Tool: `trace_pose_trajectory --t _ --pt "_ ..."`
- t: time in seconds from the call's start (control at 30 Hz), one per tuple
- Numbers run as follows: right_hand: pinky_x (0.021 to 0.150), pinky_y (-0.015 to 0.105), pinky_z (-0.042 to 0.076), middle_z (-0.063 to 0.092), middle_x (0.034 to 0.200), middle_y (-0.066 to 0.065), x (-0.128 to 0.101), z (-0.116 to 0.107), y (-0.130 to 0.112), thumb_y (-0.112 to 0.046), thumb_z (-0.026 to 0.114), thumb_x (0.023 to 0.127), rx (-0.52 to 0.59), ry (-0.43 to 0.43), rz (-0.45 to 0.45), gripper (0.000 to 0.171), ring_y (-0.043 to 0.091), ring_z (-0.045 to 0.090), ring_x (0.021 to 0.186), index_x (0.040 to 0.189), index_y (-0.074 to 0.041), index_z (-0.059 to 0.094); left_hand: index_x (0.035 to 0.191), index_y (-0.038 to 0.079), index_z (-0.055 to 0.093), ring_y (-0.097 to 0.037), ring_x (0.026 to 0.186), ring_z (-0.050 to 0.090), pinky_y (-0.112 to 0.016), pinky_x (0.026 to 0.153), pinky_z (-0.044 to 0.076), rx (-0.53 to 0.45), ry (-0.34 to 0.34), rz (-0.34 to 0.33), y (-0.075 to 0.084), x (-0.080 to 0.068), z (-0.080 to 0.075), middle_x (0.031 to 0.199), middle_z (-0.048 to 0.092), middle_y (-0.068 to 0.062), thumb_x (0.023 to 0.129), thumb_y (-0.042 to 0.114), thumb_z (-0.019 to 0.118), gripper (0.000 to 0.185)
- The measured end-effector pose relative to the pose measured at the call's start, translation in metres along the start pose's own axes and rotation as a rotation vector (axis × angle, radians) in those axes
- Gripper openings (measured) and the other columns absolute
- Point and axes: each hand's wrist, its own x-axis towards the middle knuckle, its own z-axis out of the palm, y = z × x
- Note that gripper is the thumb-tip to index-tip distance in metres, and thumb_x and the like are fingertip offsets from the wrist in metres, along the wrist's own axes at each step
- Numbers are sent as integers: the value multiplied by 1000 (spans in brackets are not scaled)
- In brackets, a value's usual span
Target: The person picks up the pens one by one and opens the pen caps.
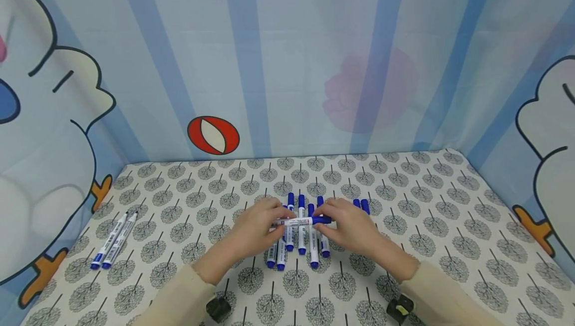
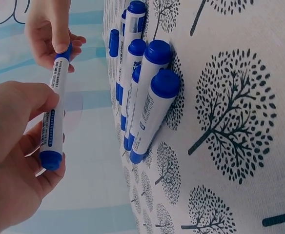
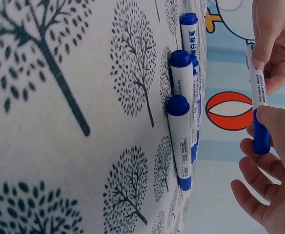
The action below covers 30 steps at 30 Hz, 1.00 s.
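Both hands raised just above the desk (image 1: 404,286), sharing one marker (image 1: 300,221) held crosswise over the cluster of markers (image 1: 296,238) lying below.

Left hand (image 1: 258,228) pinches the white barrel end, fingers curled round it. Right hand (image 1: 350,226) pinches the blue cap end between thumb and fingertips — remaining fingers loosely spread in the right wrist view.

Step, as I judge it: one marker lifted from the group, cap seemingly still seated (the join is partly hidden). Next move likely calls for a firm barrel grip and a straight pull or push along the axis.

Two more markers (image 1: 113,240) lie well apart, far left.
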Motion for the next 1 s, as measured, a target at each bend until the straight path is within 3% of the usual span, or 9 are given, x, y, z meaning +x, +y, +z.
trace_pose_trajectory --t 0.23,0.57,1.0 --pt "55 15 39 59 82 -9 0 0 1 -29 72 78 -4 19 -9 22 6 49 65 96 -18 68 109 23 65 -6 86 48 -21 67 45 -15 -1 -12 0 0 2 97 58 7 82 18 62 27" --pt "73 28 51 67 90 -5 -2 -2 3 -28 73 77 -3 85 -21 22 12 61 83 96 -18 69 103 21 67 -2 70 46 -18 59 42 -80 22 -97 -2 -1 5 83 54 14 81 25 67 22" --pt "73 28 50 65 93 -6 -2 -5 2 -27 69 81 29 -1 9 19 10 59 85 98 -18 67 98 21 67 -1 69 45 -17 60 41 -46 53 -68 -2 -2 3 81 52 15 81 25 68 18"
